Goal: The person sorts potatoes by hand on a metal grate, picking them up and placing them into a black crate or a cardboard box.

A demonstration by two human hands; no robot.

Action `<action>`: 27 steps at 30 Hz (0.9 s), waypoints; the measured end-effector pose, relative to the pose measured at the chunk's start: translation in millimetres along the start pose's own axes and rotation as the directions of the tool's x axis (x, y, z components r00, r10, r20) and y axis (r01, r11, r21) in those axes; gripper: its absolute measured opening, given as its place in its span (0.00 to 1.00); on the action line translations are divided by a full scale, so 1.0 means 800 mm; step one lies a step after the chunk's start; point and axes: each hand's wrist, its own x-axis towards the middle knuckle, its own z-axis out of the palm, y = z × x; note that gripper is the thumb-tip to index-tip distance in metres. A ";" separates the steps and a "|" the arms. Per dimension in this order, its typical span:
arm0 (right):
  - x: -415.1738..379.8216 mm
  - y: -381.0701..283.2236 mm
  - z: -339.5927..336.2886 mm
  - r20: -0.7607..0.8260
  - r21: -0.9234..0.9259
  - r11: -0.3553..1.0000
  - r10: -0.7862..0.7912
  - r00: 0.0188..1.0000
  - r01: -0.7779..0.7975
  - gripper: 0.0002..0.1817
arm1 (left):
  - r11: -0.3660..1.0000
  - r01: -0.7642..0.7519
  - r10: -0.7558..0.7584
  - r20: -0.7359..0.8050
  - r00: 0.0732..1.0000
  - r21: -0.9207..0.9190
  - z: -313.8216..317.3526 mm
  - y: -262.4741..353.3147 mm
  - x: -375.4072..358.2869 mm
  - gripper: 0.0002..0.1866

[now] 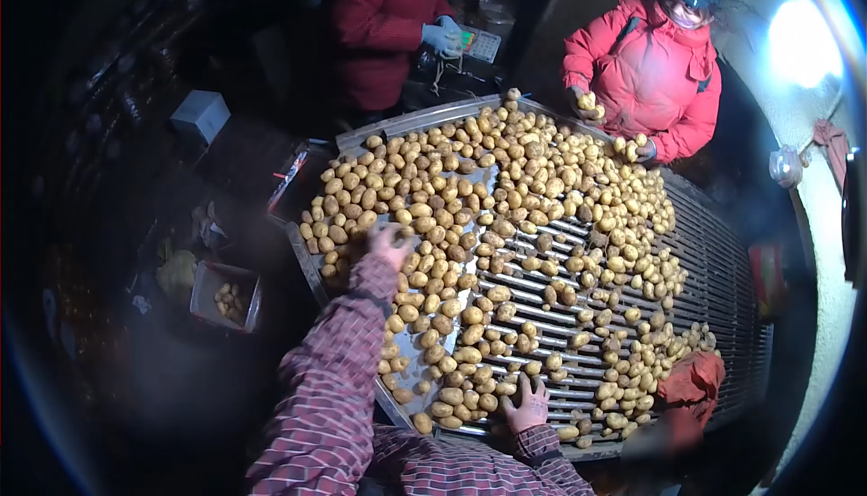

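Many yellow-brown potatoes [433, 191] lie spread over a metal sorting table. Its left part is a smooth sheet, and its right part is a grate of parallel bars [713, 252]. My left hand [390, 245] reaches in among the potatoes on the left side; slightly blurred, its fingers curl round what looks like a dark potato. Near the front edge, my right hand [526, 407] rests low over the bars with fingers spread, beside several potatoes, holding nothing that I can see.
Across the table, a person in a red jacket [641, 72] handles potatoes. Another person in dark red [384, 27] stands at the back, wearing pale gloves. A box with some potatoes [251, 302] stands on the left. Red cloth [694, 380] lies at the right edge.
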 end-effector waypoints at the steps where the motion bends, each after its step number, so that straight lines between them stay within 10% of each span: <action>1: 0.000 0.001 0.001 -0.002 0.011 1.000 -0.001 1.000 0.001 0.41 | 0.986 -0.080 0.062 -0.120 0.991 -0.148 -0.034 -0.004 -0.014 0.17; 3: 0.000 0.010 0.014 -0.058 -0.037 0.999 -0.038 0.998 0.036 0.42 | 0.940 -0.170 0.062 -0.341 0.938 -0.295 -0.107 -0.015 -0.042 0.12; 9: 0.034 -0.069 -0.023 0.171 0.142 0.989 0.013 0.985 -0.038 0.46 | 0.902 0.291 -0.419 -0.485 0.768 -0.319 -0.375 -0.276 -0.060 0.28; 12: 0.061 -0.140 -0.012 0.219 0.136 0.991 -0.026 0.975 -0.005 0.49 | 0.760 0.650 -0.482 -0.672 0.562 -0.002 -0.426 -0.268 -0.086 0.36; 18: 0.107 -0.189 0.033 -0.016 0.467 0.796 -0.428 0.904 0.385 0.49 | 0.994 0.091 -0.084 -0.113 0.990 0.064 -0.271 -0.070 -0.149 0.33; 22: 0.059 -0.162 -0.021 -0.039 0.226 0.635 -0.751 0.659 0.738 0.42 | 0.639 -0.372 -0.077 0.538 0.840 0.673 -0.140 0.047 -0.212 0.58; 27: -0.007 -0.101 -0.016 0.336 -0.088 0.420 -0.841 0.424 0.903 0.39 | 0.537 -0.544 0.060 0.615 0.787 0.645 -0.068 0.079 -0.192 0.54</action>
